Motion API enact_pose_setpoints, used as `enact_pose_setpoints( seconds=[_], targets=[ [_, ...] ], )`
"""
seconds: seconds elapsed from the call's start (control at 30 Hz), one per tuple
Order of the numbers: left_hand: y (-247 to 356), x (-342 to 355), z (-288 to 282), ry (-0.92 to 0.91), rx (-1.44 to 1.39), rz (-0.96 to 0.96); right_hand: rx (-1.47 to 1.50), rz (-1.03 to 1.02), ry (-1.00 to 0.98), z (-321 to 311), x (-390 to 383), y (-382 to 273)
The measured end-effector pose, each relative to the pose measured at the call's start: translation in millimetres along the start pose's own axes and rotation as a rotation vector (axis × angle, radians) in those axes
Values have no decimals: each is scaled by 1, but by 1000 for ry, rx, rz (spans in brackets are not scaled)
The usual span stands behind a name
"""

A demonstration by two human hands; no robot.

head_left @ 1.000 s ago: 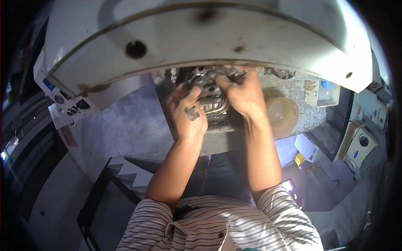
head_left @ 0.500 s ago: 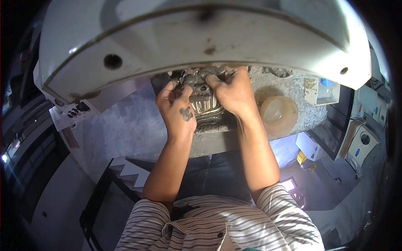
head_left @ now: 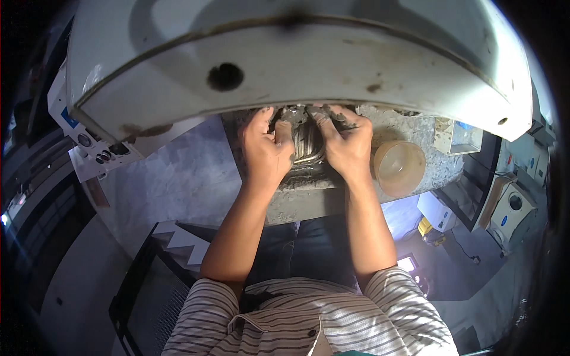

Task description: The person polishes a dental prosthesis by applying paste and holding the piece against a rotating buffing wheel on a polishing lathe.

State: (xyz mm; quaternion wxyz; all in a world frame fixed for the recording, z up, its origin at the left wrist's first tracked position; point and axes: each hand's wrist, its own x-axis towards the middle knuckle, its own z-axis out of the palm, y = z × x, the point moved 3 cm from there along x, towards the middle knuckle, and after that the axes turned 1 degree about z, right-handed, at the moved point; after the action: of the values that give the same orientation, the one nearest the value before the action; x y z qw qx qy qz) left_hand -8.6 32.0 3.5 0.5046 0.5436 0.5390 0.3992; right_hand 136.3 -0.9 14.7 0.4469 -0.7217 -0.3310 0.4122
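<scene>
Under the front edge of a white housing (head_left: 285, 83), a dark grey clay-smeared piece (head_left: 294, 115) lies on a grooved metal part (head_left: 306, 144) on the dirty bench. My left hand (head_left: 266, 145) grips the clay-smeared piece from the left, fingers curled and partly hidden by the housing. My right hand (head_left: 347, 142) grips it from the right, thumb pressed on it. Grey smears show on both hands.
A translucent round tub (head_left: 399, 169) stands right of my right forearm. A white box with something blue (head_left: 454, 137) is behind it. A machine with knobs (head_left: 95, 154) is at left, a metal-mesh frame at lower left, other pale machines at right.
Compared with earlier, my left hand has turned and shifted right, its thumb curling inward. My right hand has moved slightly down and right. More of both hands' fingertips is under the housing.
</scene>
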Motion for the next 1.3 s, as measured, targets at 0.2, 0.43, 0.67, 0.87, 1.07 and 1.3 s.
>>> enact_pose_setpoints(
  seconds=[0.2,0.43,0.67,0.87,1.07,1.3],
  targets=[
    [8,-11,-9,71,-157,-229,-324,-184,-41,4,1,-24],
    [12,-3,-5,45,32,5,17,93,-55,1,2,-7],
    [13,7,-8,-68,87,-194,-75,10,-7,2,-2,-4],
    [12,13,-19,-53,-43,-111,-82,-7,-3,9,-3,0],
    [-7,27,-19,-209,149,-106,-8,41,15,8,-7,6],
    [8,20,-14,-173,-111,-156,-5,18,51,6,-7,-2]
  ],
)
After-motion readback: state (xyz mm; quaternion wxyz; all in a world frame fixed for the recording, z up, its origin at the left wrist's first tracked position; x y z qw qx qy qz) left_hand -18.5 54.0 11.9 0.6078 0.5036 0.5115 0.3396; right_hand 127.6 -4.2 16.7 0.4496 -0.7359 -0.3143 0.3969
